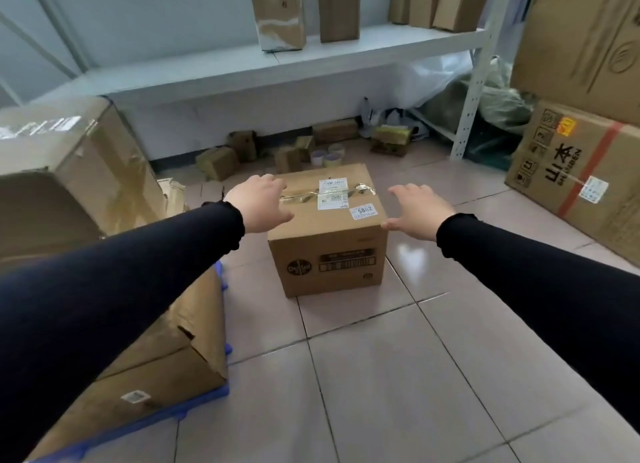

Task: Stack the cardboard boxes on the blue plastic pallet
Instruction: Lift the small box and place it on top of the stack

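A taped cardboard box [329, 251] with white labels on top stands on the tiled floor in the middle of the head view. My left hand [258, 202] hovers open over its top left edge, and my right hand [420, 209] is open beside its top right corner, thumb at the corner. Neither hand grips it. At the lower left, a blue plastic pallet [204, 405] carries a large worn cardboard box [166, 369], with another big box [69, 171] stacked above it. My dark sleeves hide much of the pallet.
A white metal shelf [346, 52] with upright boxes runs along the back wall. Small boxes and tape rolls [323, 157] litter the floor beneath it. Large stacked cartons [581, 171] stand at the right. Tiled floor stretches between me and the box.
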{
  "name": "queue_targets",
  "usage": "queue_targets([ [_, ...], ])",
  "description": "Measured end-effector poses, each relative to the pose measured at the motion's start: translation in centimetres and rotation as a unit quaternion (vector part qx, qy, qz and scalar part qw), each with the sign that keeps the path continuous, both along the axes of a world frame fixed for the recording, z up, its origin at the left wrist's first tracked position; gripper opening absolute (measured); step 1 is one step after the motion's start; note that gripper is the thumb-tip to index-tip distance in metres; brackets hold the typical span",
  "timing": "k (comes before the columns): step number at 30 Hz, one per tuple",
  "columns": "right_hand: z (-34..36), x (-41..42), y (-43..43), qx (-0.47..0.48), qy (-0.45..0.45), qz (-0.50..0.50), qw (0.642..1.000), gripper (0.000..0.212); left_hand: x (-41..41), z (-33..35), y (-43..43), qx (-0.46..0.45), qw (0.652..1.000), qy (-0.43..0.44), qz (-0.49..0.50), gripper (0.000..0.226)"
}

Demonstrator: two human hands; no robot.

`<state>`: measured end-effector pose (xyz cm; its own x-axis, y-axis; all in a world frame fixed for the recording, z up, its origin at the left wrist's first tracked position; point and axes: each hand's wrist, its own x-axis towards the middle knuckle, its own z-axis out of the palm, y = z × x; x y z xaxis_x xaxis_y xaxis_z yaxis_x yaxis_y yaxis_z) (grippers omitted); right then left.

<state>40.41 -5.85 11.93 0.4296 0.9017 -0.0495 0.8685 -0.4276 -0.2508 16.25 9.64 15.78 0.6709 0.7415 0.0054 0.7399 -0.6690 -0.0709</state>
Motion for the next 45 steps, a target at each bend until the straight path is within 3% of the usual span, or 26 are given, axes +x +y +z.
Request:
queue_targets([
  [5, -7.3, 1.8, 0.2, -0.041, 0.072, -0.034, 0.996, 0.077, -0.4, -7.7, 1.9, -0.1, 0.992, -0.026, 0.078, 0.077],
  [9, -11.2, 2.0, 1.2, -0.043, 0.174, -0.066, 0.982, 0.078, -0.9, -11.8, 3.0, -0.211, 0.955, -0.144, 0.148, 0.075],
  [11, -12.4, 1.8, 1.9, -0.033, 0.219, -0.073, 0.972, 0.079, -0.4, -13.1, 3.2, -0.276, 0.914, -0.227, 0.192, 0.085],
  [14, -13.8, 1.8, 2.8, -0.012, 0.3, -0.077, 0.951, 0.089, 0.7, -13.9, 3.5, -0.362, 0.825, -0.347, 0.262, 0.103],
  [16, -14.4, 1.7, 3.2, 0.025, 0.377, -0.094, 0.921, 0.092, 1.0, -14.1, 3.9, -0.398, 0.766, -0.408, 0.298, 0.118],
  [18, -14.9, 1.4, 3.4, 0.076, 0.449, -0.115, 0.883, 0.087, 0.9, -14.4, 4.2, -0.426, 0.728, -0.441, 0.307, 0.131],
  [20, -15.2, 1.0, 3.1, 0.127, 0.482, -0.133, 0.857, 0.079, 0.6, -14.5, 3.5, -0.428, 0.723, -0.454, 0.297, 0.107],
  [22, -15.7, 0.7, 2.9, 0.175, 0.466, -0.154, 0.853, 0.075, 0.4, -14.8, 2.6, -0.408, 0.73, -0.474, 0.277, 0.067],
  [23, -15.8, 0.7, 2.8, 0.19, 0.45, -0.164, 0.857, 0.074, 0.4, -15.1, 2.4, -0.399, 0.732, -0.479, 0.274, 0.062],
  [25, -16.0, 0.5, 2.4, 0.206, 0.441, -0.185, 0.853, 0.066, 0.6, -15.0, 1.4, -0.41, 0.711, -0.503, 0.272, 0.059],
  [28, -15.7, 0.0, 1.2, 0.245, 0.528, -0.188, 0.791, 0.065, 1.2, -14.0, -0.5, -0.445, 0.66, -0.54, 0.273, 0.052],
  [31, -14.4, -0.4, -0.3, 0.273, 0.58, -0.188, 0.744, 0.07, 1.5, -12.4, -2.3, -0.449, 0.664, -0.54, 0.256, 0.053],
  [37, -7.1, -1.1, -1.9, 0.342, 0.566, -0.164, 0.732, 0.068, 1.5, -4.1, -4.2, -0.418, 0.679, -0.57, 0.199, 0.053],
  [45, 13.0, -3.4, -1.3, 0.472, 0.501, -0.048, 0.724, 0.053, -1.9, 16.4, -4.9, -0.327, 0.678, -0.653, 0.082, 0.063],
])
